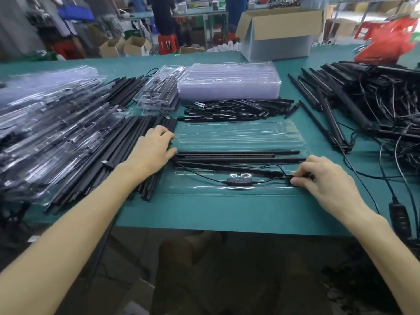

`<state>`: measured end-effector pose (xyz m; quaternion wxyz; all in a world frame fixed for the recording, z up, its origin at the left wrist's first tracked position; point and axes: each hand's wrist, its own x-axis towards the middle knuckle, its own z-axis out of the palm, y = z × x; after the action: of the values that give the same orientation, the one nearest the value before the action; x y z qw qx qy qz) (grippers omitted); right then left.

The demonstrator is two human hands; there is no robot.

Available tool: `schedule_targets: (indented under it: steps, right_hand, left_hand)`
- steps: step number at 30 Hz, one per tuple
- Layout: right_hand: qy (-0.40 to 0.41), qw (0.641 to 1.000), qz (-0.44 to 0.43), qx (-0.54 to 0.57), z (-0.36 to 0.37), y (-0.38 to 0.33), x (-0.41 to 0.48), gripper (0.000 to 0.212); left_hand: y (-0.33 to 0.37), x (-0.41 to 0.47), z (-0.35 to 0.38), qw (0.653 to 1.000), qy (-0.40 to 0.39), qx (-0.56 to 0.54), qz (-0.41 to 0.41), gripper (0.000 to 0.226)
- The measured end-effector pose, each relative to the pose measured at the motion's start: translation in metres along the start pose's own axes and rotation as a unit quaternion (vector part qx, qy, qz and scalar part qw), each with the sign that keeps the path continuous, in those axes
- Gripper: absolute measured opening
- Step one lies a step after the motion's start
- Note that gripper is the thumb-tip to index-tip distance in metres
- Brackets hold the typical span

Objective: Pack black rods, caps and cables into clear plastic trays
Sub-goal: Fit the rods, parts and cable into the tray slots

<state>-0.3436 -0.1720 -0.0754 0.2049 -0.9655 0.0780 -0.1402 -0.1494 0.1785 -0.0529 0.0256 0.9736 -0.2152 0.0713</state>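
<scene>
A clear plastic tray (236, 135) lies open on the green table in front of me. Black rods (238, 155) lie along its middle, and a thin cable with a small black controller (240, 179) runs across its near half. My left hand (154, 146) rests at the left ends of the rods, fingers curled over loose rods (145, 130) beside the tray. My right hand (318, 176) pinches the cable's bundled end at the tray's right side. Short black caps (236, 110) are heaped just behind the tray.
Packed trays (50, 123) are piled at the left. A stack of empty trays (228, 83) stands behind the caps. Rods with tangled cables (368, 96) are heaped at the right. A cardboard box (279, 30) stands at the table's far edge. People stand beyond it.
</scene>
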Motion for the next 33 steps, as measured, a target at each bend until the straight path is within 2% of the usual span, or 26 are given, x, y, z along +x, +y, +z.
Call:
schedule_targets:
  steps: [3, 8, 13, 15, 17, 19, 27, 33]
  right_hand:
    - [-0.001, 1.000, -0.001, 0.002, 0.000, 0.000, 0.000, 0.016]
    - [-0.001, 1.000, 0.000, 0.005, 0.000, -0.002, 0.000, 0.017]
    - [-0.002, 1.000, 0.007, 0.009, 0.000, -0.001, 0.000, 0.017]
    - [-0.003, 1.000, 0.006, 0.009, 0.001, -0.001, 0.000, 0.017]
    - [-0.002, 1.000, 0.005, 0.007, 0.001, -0.001, 0.000, 0.016]
    - [0.001, 1.000, 0.007, 0.008, 0.001, 0.000, 0.000, 0.016]
    - [0.001, 1.000, 0.008, 0.008, 0.000, -0.001, 0.000, 0.017]
    - [0.005, 1.000, 0.007, 0.008, 0.001, -0.002, 0.000, 0.015]
  left_hand:
    - [-0.013, -0.004, 0.000, 0.998, -0.045, -0.046, -0.028, 0.044]
    - [-0.013, -0.011, 0.000, 0.996, -0.001, -0.086, -0.024, 0.037]
    - [-0.014, -0.009, -0.002, 0.998, 0.001, -0.052, -0.041, 0.027]
    - [-0.015, -0.008, -0.009, 0.997, -0.022, -0.063, -0.037, 0.043]
    - [-0.017, -0.009, -0.015, 0.993, -0.084, -0.072, -0.049, 0.071]
    - [-0.020, -0.011, -0.019, 0.987, -0.140, -0.050, -0.060, 0.085]
    - [-0.034, -0.011, -0.023, 0.976, -0.210, -0.015, -0.048, 0.094]
    - [-0.035, -0.005, -0.027, 0.974, -0.221, -0.024, -0.033, 0.086]
